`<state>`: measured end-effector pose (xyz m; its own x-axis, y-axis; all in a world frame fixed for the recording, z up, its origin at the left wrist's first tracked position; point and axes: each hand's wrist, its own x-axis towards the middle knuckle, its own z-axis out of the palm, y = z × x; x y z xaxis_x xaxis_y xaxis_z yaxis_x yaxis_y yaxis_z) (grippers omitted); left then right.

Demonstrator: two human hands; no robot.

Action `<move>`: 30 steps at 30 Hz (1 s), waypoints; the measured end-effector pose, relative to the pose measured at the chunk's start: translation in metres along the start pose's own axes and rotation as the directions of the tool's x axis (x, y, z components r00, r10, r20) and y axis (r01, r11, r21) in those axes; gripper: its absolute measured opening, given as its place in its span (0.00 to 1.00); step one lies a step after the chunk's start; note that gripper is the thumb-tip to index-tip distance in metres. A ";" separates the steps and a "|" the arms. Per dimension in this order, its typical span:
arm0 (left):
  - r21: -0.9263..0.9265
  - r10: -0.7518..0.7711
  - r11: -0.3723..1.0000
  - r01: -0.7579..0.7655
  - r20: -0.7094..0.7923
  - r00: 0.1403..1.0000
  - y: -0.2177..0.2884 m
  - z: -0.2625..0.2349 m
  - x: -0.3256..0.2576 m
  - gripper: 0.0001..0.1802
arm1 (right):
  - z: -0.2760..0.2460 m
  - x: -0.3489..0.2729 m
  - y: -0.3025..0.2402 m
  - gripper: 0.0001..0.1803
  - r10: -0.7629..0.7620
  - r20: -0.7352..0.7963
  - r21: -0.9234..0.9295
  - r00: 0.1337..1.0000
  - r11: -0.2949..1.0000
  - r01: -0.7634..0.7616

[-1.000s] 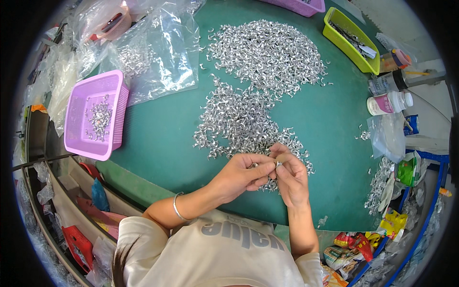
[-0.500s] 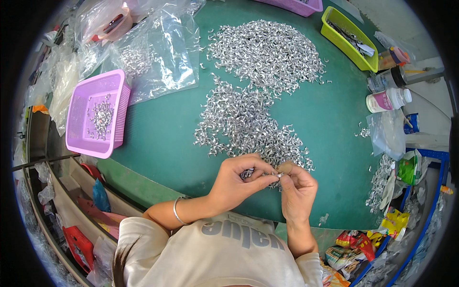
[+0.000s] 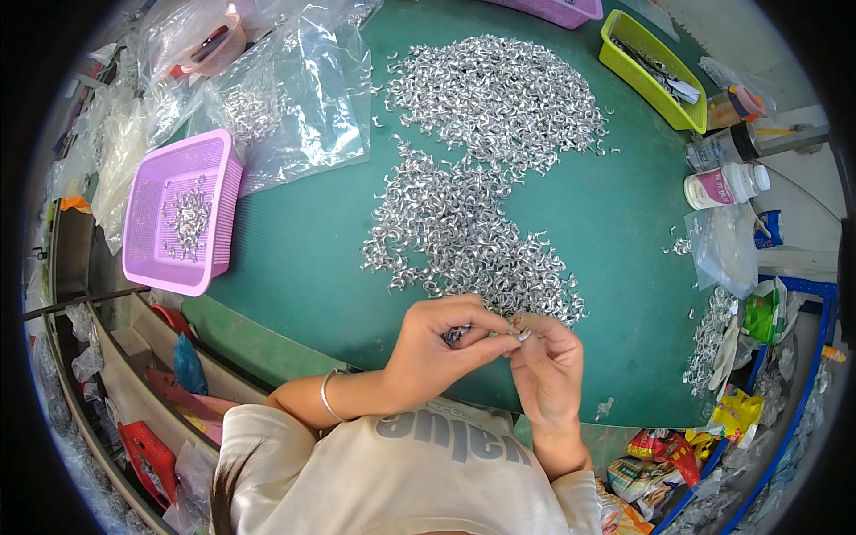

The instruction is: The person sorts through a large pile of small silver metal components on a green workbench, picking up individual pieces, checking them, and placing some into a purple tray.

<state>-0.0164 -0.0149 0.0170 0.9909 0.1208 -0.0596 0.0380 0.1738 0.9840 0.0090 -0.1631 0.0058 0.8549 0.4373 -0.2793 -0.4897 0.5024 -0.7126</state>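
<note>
Both my hands meet above the near edge of a heap of small curved silver metal pieces (image 3: 455,218). Between their fingertips is one curved metal piece (image 3: 523,335). My left hand (image 3: 428,348) is closed, with thumb and forefinger pinched at that piece. More metal pieces (image 3: 456,335) show within its curled fingers. My right hand (image 3: 548,366) is closed too, thumb against forefinger on the same piece; its other fingers are partly hidden. Farther off, a larger heap of the same pieces (image 3: 499,98) joins the nearer one.
A purple basket (image 3: 223,218) holding some pieces stands at left, beside clear plastic bags (image 3: 312,116). At the far right are a yellow-green basket (image 3: 655,94) and a white bottle (image 3: 727,185). More metal pieces (image 3: 709,343) lie along the green table's (image 3: 615,267) right edge.
My hands have shifted slightly toward me, and the right hand has turned a little, so the curved piece at the fingertips shows more clearly. The heaps look unchanged.
</note>
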 end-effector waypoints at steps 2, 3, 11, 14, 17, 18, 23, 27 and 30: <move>-0.005 -0.015 1.000 0.016 0.005 1.000 0.000 0.000 0.000 0.07 | 0.000 0.000 0.000 0.09 -0.009 0.000 0.003 1.000 1.000 0.009; -0.009 -0.023 1.000 0.023 0.006 1.000 -0.001 0.000 0.000 0.07 | 0.001 0.000 0.001 0.09 -0.013 0.000 0.003 1.000 1.000 0.013; -0.037 -0.068 0.997 0.069 0.040 0.997 0.003 -0.001 0.001 0.04 | 0.014 -0.002 -0.001 0.09 -0.202 -0.070 -0.295 0.977 0.940 0.173; -0.150 -0.328 0.924 0.351 0.162 0.931 0.004 -0.005 0.007 0.04 | 0.010 0.003 -0.002 0.09 -0.536 0.207 -0.761 0.819 0.438 0.479; -0.459 -0.490 0.648 0.608 0.360 0.794 -0.007 -0.009 0.012 0.08 | 0.008 0.007 -0.002 0.09 -0.559 0.362 -0.847 0.746 0.138 0.514; -0.565 -0.496 0.506 0.651 0.427 0.756 -0.013 -0.011 0.012 0.09 | 0.005 0.012 -0.006 0.09 -0.524 0.359 -0.844 0.772 0.172 0.509; -0.593 -0.486 0.457 0.663 0.458 0.744 -0.023 -0.012 0.016 0.10 | -0.043 0.059 -0.021 0.06 -0.496 0.059 -0.977 0.866 0.148 0.151; -0.600 -0.423 0.512 0.615 0.447 0.788 -0.029 -0.011 0.016 0.11 | -0.057 0.091 -0.013 0.05 -0.470 0.157 -0.981 0.869 -0.174 0.083; -0.605 -0.447 0.495 0.623 0.437 0.780 -0.024 -0.010 0.018 0.12 | -0.056 0.098 -0.013 0.05 -0.402 0.166 -0.957 0.900 -0.285 0.050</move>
<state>-0.0009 -0.0069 -0.0098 0.8128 -0.4107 -0.4132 0.5578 0.7531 0.3488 0.1085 -0.1687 -0.0480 0.9381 0.3158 0.1423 0.3460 -0.8357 -0.4266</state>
